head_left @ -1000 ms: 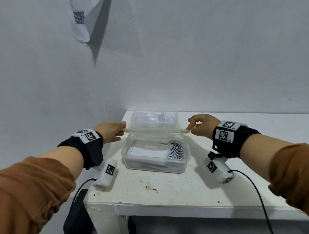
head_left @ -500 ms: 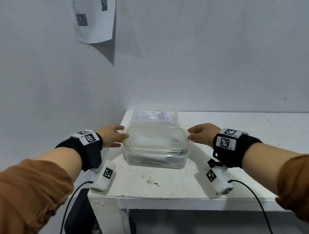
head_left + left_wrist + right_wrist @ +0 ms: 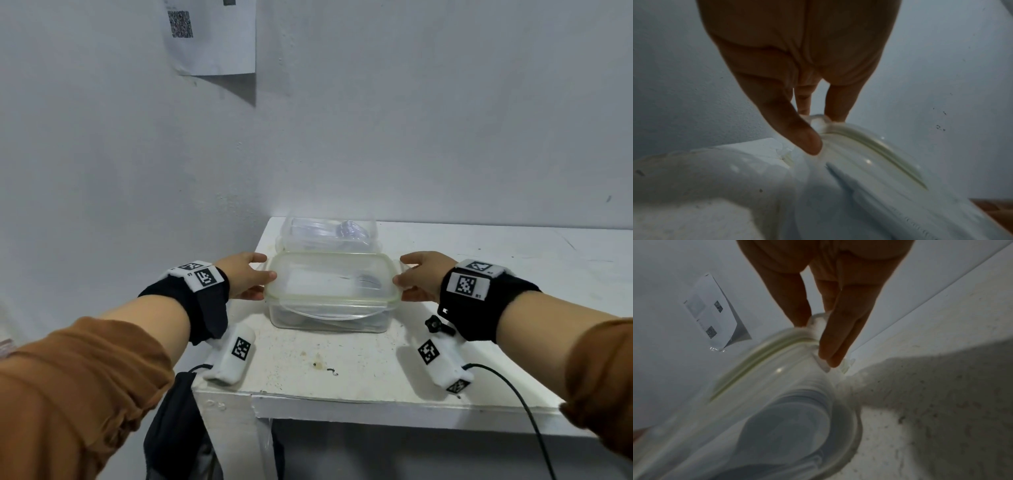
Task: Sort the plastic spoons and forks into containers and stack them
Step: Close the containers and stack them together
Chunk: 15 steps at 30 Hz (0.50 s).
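Centre frame: my left hand (image 3: 245, 275) and right hand (image 3: 419, 275) pinch opposite short ends of the lid (image 3: 330, 279), its long axis left–right, lying level on the near container (image 3: 329, 317); second container (image 3: 329, 234) just behind.

The lid (image 3: 330, 279) is translucent, edged by a pale yellow-green seal; the container (image 3: 329, 318) under it is clear plastic, as is the second container (image 3: 329, 234) behind. The surface (image 3: 342, 370) is white with dark specks and a brownish stain. Wrist bands (image 3: 479, 301) are black, bearing black-and-white square markers. Sleeves (image 3: 78, 387) are rust-brown. The wall sheet (image 3: 212, 37) is white with a grey, possibly coded, patch.
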Tool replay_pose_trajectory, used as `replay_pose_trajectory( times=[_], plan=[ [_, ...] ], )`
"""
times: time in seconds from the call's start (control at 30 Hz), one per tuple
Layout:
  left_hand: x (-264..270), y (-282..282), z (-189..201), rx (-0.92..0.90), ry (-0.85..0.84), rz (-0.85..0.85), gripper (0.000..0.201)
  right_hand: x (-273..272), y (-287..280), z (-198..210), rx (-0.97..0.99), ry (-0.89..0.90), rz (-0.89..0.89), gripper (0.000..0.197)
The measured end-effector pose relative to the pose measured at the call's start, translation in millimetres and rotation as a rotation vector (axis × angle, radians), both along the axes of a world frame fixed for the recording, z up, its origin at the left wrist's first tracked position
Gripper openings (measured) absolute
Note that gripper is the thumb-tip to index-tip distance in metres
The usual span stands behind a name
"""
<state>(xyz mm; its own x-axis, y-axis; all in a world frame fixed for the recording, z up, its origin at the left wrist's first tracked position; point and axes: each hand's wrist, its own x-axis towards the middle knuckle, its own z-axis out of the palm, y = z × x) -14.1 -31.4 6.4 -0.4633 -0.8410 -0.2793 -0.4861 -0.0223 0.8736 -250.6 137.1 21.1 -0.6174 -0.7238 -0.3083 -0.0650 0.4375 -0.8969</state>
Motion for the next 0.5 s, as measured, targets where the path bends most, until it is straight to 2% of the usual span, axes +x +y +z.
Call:
replay_pose_trajectory(
  times=[0.23, 0.5],
  plan=[
    [-1, -3, 0, -0.001, -0.013, 0.009, 0.059, -3, -11, -12, -0.018, 0.03, -0.043, 0.052],
    [-3, -3, 0, -0.018, -0.079, -0.035, 0.055, -1, -13, -6, 0.041, 0.056, -0.015, 0.046]
  ],
)
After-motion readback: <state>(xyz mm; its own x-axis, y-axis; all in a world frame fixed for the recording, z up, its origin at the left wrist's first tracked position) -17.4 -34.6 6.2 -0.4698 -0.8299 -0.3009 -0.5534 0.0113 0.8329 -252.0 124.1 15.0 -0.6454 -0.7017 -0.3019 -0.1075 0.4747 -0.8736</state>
